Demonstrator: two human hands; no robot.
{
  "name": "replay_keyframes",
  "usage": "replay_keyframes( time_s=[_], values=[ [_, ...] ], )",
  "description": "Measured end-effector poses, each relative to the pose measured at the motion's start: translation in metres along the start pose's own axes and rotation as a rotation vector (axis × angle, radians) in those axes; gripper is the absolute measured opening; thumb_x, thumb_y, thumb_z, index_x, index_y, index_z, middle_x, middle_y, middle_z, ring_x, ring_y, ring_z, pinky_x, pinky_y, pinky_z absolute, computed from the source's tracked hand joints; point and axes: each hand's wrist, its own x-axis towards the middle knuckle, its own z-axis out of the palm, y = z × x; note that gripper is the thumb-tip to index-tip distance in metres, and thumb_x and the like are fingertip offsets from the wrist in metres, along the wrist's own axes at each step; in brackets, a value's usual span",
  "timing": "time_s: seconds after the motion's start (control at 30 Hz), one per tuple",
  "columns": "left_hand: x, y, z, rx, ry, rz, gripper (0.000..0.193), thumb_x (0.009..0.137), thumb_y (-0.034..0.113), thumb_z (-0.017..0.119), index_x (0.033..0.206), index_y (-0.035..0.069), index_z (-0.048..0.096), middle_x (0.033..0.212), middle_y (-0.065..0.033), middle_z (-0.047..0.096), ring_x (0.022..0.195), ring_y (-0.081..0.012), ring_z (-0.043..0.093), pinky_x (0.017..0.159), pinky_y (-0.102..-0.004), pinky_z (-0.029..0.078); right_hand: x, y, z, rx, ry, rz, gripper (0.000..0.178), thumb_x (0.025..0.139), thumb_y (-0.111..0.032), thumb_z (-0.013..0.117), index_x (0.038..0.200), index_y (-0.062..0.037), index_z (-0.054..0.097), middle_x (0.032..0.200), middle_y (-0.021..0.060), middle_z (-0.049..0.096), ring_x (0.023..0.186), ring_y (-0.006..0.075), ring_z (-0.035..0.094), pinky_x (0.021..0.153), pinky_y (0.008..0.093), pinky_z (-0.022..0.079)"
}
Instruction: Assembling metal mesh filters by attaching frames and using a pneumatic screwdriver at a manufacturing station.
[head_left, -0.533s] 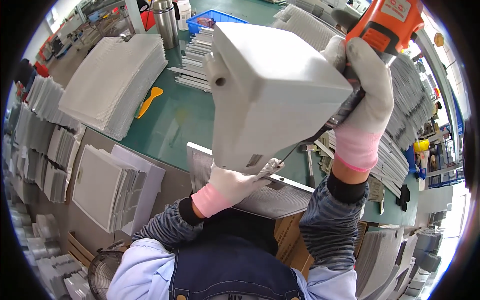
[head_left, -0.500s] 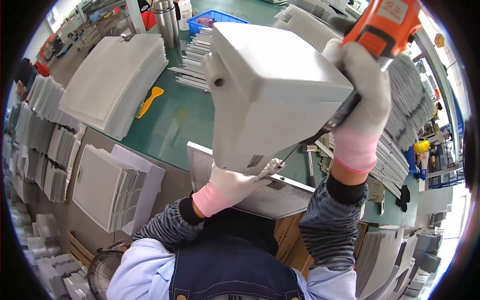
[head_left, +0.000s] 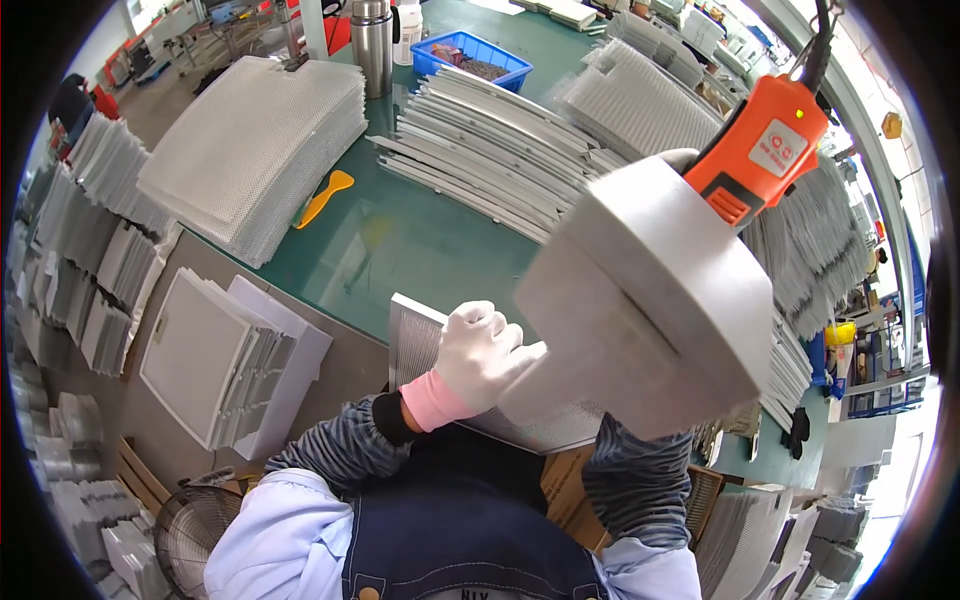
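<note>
My left hand, in a white glove with a pink cuff, is closed above a framed metal mesh panel. Its thumb and forefinger side meets the low end of a bulky light-grey housing; whatever the fingers hold, if anything, is hidden. The housing belongs to an orange-and-black power tool, tilted, with a dark cord running up from its top. My right forearm rises under the housing, which covers the right hand completely. The panel leans at the bench edge against my front, partly behind the left hand and the tool.
Across the green bench lie metal strips, a yellow scraper and a stack of mesh sheets. Behind stand a steel flask and a blue tray. Framed panels stand at left; a fan is lower left.
The power tool has swung right and turned, and its housing now hides my right hand. My left hand has curled up and risen from the panel's top edge. The view has shifted slightly.
</note>
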Motion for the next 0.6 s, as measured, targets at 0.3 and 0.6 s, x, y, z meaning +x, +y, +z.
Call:
replay_keyframes(
  time_s=[0.3,0.6],
  values=[
    [0.013,0.014,-0.009,0.328,0.170,0.325,0.037,0.060,0.015,0.071,0.096,0.015,0.065,0.056,0.0069,0.046,0.056,-0.0122,0.049,0.074,-0.0317,0.038,-0.003,-0.003,0.005,-0.185,-0.119,-0.033,0.037,0.074,-0.006,0.061,0.109,0.0059,0.060,0.085,0.0033,0.062,0.072,0.0094,0.058,0.065,0.0235,0.047],
    [0.016,-0.010,-0.032,0.214,-0.085,0.005,0.046,0.079,0.024,0.069,0.116,0.001,0.054,0.106,-0.0118,0.057,0.098,-0.0278,0.056,0.086,-0.0391,0.045,0.030,-0.015,-0.009,-0.255,-0.136,-0.143,0.029,0.080,-0.014,0.062,0.103,0.0026,0.062,0.082,0.0011,0.063,0.072,0.0070,0.057,0.063,0.0221,0.046]
  ],
)
